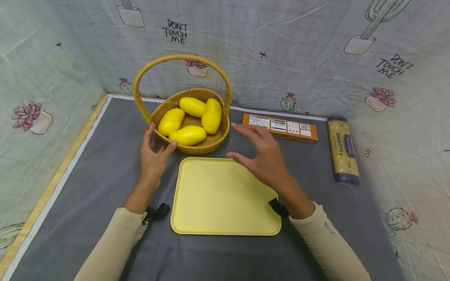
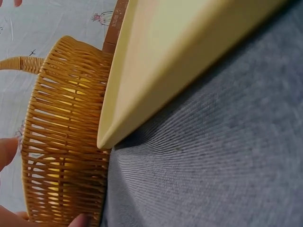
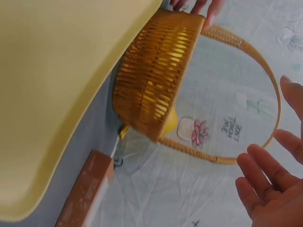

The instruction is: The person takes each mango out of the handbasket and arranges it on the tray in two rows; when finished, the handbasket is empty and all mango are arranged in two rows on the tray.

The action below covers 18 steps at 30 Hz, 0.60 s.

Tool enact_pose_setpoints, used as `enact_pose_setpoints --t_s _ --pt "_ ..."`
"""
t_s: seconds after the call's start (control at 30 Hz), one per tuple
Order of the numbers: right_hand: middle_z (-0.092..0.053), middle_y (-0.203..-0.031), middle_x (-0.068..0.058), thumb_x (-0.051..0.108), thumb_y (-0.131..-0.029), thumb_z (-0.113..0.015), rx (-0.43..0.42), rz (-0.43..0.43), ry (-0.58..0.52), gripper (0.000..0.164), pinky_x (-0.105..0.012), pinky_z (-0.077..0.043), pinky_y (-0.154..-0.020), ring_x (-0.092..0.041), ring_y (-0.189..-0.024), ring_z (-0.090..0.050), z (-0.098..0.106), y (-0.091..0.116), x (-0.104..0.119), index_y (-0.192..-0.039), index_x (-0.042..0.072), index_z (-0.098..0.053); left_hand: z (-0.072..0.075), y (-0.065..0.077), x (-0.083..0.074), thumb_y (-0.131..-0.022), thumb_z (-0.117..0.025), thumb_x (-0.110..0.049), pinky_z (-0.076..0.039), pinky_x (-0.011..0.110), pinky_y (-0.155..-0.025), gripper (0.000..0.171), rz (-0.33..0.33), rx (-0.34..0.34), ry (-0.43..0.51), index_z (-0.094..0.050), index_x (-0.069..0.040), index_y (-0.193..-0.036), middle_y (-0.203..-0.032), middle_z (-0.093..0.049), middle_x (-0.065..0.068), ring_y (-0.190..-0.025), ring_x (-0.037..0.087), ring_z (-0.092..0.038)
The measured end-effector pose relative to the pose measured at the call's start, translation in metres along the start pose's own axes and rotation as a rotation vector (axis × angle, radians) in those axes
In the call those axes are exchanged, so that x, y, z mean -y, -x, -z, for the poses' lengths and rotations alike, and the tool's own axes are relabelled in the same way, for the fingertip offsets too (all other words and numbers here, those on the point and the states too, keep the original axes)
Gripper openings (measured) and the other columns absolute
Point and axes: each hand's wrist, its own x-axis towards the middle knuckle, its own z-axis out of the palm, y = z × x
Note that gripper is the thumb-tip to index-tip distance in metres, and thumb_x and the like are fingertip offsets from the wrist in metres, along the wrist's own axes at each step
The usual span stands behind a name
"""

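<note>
A woven wicker basket (image 1: 202, 150) with a tall arched handle stands upright at the back of the table. Several yellow mangoes (image 1: 188, 136) lie inside it. My left hand (image 1: 152, 160) is at the basket's front left, its fingers spread along the rim and its thumb by the front edge; how firmly it touches is unclear. To the basket's right, my right hand (image 1: 265, 156) hovers above the tray's far right corner, thumb and fingers apart and holding nothing. In the right wrist view, the right palm (image 3: 279, 203) shows bare. A pale yellow tray (image 1: 225, 199) lies flat in front of the basket.
Behind the right hand, a brown carton (image 1: 279, 128) with printed labels lies along the back edge. A spaghetti pack (image 1: 342, 152) rests at the far right. Patterned cloth walls (image 1: 267, 78) stand behind and on both sides of the grey table (image 1: 88, 187).
</note>
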Motion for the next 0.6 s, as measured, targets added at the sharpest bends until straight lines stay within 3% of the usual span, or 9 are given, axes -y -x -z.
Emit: enact_pose_setpoints --t_s 0.3,0.6 --pt "-0.067 -0.14 -0.007 0.035 -0.089 -0.089 0.067 0.0 -0.076 0.07 -0.049 -0.053 -0.108 -0.026 -0.131 -0.06 -0.023 -0.022 0.001 -0.152 0.02 -0.061 -0.005 -0.005 0.0 -0.098 -0.077 -0.011 -0.034 0.05 -0.131 0.092 0.007 0.014 0.07 -0.024 -0.031 -0.17 -0.178 -0.012 -0.013 -0.166 0.025 -0.018" --pt "-0.067 -0.139 -0.008 0.034 -0.09 -0.087 0.131 -0.007 -0.101 0.067 -0.046 -0.053 -0.104 -0.027 -0.125 -0.06 -0.045 -0.043 -0.002 -0.151 0.019 -0.062 -0.005 -0.009 0.0 -0.099 -0.075 -0.01 -0.03 0.051 -0.133 0.096 0.044 0.043 0.074 -0.018 -0.034 -0.172 -0.179 -0.007 -0.009 -0.166 0.023 -0.014"
